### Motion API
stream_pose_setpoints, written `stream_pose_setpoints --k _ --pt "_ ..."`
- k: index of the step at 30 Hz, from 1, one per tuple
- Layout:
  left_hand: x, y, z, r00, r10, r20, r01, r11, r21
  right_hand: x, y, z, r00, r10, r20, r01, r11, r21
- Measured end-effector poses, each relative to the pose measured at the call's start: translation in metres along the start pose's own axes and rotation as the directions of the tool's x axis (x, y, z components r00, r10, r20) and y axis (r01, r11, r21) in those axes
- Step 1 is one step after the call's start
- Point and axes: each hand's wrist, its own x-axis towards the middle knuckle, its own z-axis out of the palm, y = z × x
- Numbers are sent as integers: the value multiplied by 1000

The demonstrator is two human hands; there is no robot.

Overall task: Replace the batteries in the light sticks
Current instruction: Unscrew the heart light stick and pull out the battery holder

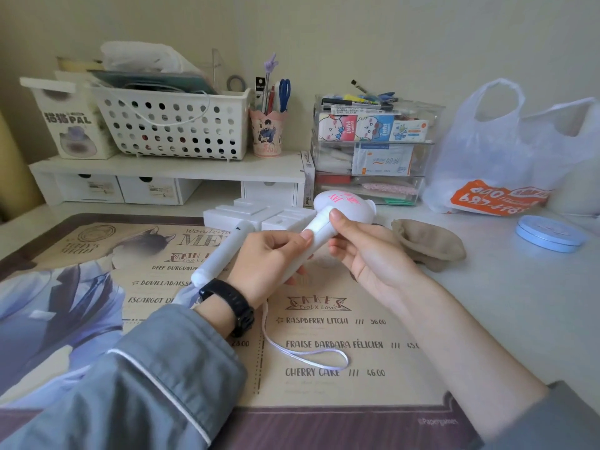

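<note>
A white light stick [319, 227] with a rounded head bearing pink writing is held above the desk mat, head pointing away. My left hand [271, 258] grips the lower part of its handle, thumb on top. My right hand [360, 251] holds the upper handle just below the head, thumb pressing its top. A pale wrist strap [305, 354] hangs from the handle's end onto the mat. A second white light stick [224, 251] lies on the mat to the left of my left hand, partly hidden behind it.
A printed desk mat [324, 384] covers the desk front. White foam packaging [256, 214] sits behind the hands, a beige cloth pouch [431, 245] and a blue round tin [548, 233] to the right. A plastic bag [506, 157], clear drawers [373, 151], and a shelf with a basket [172, 125] line the back.
</note>
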Motion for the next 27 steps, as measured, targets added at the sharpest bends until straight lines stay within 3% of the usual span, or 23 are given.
stream_pose_setpoints --k 9,16,27 --pt "-3 2 2 999 -30 -42 31 999 18 -1 1 3 999 -22 -23 22 1000 -6" --pt "-1 -1 0 992 70 -105 -55 988 143 1 3 5 998 2 -63 -2 1000 4" --pt "0 1 -3 999 -1 -50 1 1000 6 1 3 6 999 3 -40 -1 999 39"
